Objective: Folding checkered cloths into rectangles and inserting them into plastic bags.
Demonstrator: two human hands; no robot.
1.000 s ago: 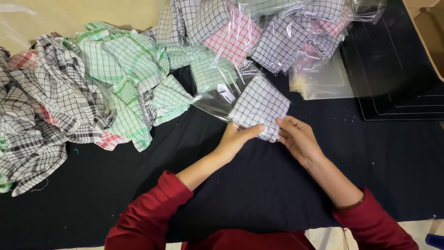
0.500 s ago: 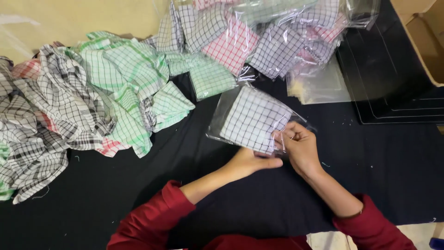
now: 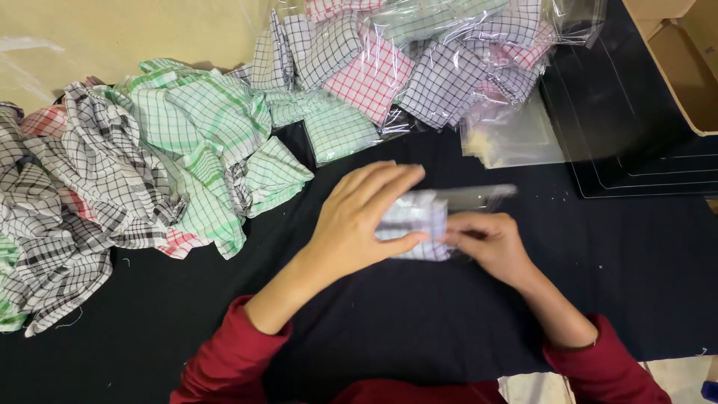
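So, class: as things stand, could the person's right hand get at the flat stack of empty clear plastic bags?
Probably yes: the stack of clear bags lies just beyond the right hand across bare black cloth, though that hand grips a bagged checked cloth.

Loose checked cloths (image 3: 127,179), cardboard box (image 3: 684,56)
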